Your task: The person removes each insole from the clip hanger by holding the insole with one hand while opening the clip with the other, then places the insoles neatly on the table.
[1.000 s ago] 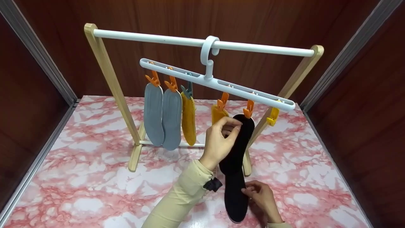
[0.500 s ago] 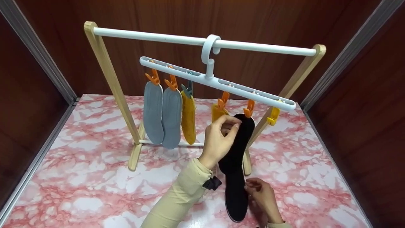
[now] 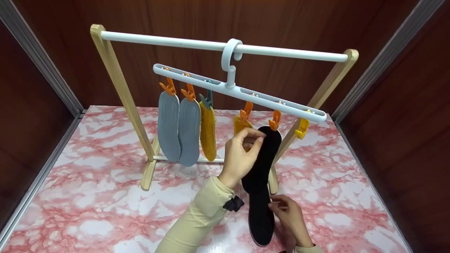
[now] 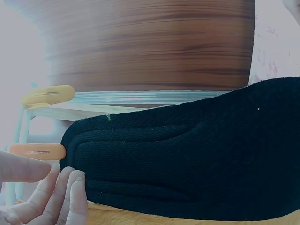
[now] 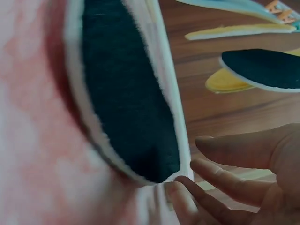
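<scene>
From the head cam: there's a pale blue clip hanger hooked over the white rod of a wooden rack, tilted so its right end sits lower. Two grey insoles hang at the left on orange clips, then a yellow insole on a dark green clip. Right of the hook, another yellow insole is partly hidden behind the left hand, and next to it the hanging black insole meets its own orange clip at the top. That left hand has bent fingers and thumb close together at the upper edge; can't tell if they're actually pinching it. A second black insole seems to lie on the marbled tabletop, right hand at its side. Left wrist cam: fingertips touch the hanging insole's edge just below the clip, thumb nearer the lens. Right wrist cam: thumb and index apart with nothing between, lower fingertips right by the second insole's edge, contact unclear.
</scene>
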`<state>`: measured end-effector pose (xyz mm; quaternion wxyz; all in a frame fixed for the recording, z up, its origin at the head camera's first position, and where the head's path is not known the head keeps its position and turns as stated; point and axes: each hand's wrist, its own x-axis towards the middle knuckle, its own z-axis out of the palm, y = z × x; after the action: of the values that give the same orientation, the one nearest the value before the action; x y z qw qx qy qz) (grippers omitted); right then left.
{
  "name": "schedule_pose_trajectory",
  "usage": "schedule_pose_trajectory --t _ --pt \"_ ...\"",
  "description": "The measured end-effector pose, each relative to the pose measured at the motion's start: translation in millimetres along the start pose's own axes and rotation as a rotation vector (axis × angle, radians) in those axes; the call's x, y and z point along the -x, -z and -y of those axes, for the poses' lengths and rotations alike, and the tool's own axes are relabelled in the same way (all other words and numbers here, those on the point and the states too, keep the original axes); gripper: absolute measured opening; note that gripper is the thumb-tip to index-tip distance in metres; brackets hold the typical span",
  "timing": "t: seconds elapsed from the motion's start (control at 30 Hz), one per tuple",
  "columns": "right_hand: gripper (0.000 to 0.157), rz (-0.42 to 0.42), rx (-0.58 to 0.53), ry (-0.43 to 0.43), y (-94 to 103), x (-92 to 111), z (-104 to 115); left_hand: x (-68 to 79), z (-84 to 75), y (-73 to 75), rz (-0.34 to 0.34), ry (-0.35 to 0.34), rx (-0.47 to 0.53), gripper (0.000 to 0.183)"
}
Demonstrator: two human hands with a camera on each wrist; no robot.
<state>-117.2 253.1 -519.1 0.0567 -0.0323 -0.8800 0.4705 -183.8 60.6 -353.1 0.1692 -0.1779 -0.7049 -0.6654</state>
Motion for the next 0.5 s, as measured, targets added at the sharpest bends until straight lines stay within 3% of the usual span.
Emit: schedule_pose_trajectory --t 0.13,0.3,0.5 --pt "0.019 -0.079 -0.034 0.081 3.6 -4 18 0.3 -1.3 1.7 -0.006 -0.006 0.001 0.008" --pt "0.018 -0.21 -0.21 0.209 1.9 -13 42 0.3 -3.8 2.2 -0.009 -0.018 0.007 0.008" --pt "0.022 -0.201 -0.384 0.27 -4.1 -19 41 0.7 -5.5 2.1 -0.014 -0.027 -0.003 0.008"
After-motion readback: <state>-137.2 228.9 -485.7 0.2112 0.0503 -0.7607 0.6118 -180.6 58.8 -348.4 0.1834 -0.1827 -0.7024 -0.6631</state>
